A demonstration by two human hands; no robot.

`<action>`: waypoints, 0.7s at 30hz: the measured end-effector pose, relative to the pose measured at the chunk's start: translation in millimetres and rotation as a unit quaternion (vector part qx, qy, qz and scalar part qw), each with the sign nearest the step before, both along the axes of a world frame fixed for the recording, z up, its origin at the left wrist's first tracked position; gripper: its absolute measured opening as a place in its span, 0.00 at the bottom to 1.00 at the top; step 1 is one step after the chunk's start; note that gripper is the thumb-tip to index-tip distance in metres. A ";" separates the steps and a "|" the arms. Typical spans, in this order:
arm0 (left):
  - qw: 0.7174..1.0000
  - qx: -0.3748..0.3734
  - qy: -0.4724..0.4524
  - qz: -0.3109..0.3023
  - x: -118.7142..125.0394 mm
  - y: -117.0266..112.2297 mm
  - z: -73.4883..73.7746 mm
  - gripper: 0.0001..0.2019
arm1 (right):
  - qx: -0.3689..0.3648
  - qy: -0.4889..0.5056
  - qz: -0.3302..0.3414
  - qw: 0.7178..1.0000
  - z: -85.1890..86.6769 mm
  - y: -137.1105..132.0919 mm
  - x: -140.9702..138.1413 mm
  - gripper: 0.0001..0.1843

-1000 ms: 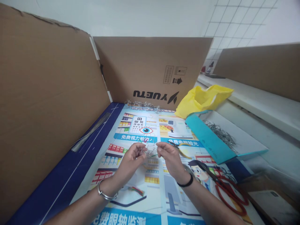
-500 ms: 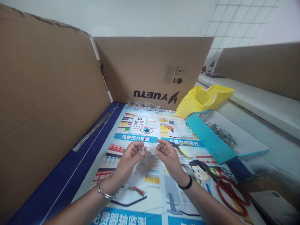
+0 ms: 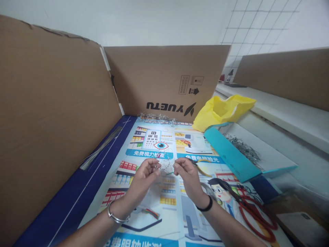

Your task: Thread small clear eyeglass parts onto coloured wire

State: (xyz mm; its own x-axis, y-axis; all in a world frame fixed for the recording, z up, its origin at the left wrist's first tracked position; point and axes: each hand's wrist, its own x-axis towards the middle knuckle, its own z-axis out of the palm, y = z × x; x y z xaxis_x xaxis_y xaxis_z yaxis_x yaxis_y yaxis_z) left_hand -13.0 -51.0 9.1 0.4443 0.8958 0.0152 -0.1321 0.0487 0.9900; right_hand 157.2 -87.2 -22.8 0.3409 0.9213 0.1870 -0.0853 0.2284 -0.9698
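Note:
My left hand (image 3: 147,172) has its fingers closed on a loose bundle of thin wire (image 3: 167,161) held above the printed mat (image 3: 168,206). Opposite it, my right hand (image 3: 187,173) pinches a thin strand on the right side of that wire. A short green stretch shows between the two hands, and a red bit sits near the left fingertips. The fine wire ends are too small to trace. Yellow-handled pliers (image 3: 204,168) lie just behind my right hand. Below the hands rests a small bunch of coloured wires (image 3: 152,213).
At right stand a teal box (image 3: 228,154) holding tangled wire and a yellow bag (image 3: 218,111). Red-handled scissors (image 3: 257,219) lie near my right forearm. Straight wires (image 3: 100,151) lie at left, a wire heap (image 3: 159,118) at the back. Cardboard walls (image 3: 144,75) enclose the left and back.
My right hand has shifted slightly right, widening the gap between the hands. A green stretch of wire now shows between them. The camera view has tilted a little.

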 end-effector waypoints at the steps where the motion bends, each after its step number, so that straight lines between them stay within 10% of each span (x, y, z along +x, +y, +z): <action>1: 1.000 0.012 0.007 0.000 -0.5 -0.6 -0.1 0.13 | -0.003 -0.001 -0.001 1.000 0.1 0.4 0.2 0.07; 9: 0.973 0.202 0.108 0.007 -4.6 -6.6 2.0 0.11 | -0.014 0.011 -0.036 0.999 -3.7 5.2 -0.1 0.10; 21: 0.959 0.247 0.137 0.007 -4.2 -9.6 0.8 0.13 | -0.021 -0.092 -0.019 0.995 0.1 -0.8 1.8 0.09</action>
State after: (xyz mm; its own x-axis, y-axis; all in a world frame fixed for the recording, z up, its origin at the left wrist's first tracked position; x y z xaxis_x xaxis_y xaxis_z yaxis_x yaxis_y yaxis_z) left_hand -17.2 -60.7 9.9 0.4806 0.8153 0.3229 0.1387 -0.4343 0.8900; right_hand 159.0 -88.0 -22.7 0.3380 0.9170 0.2117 0.1032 0.1875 -0.9768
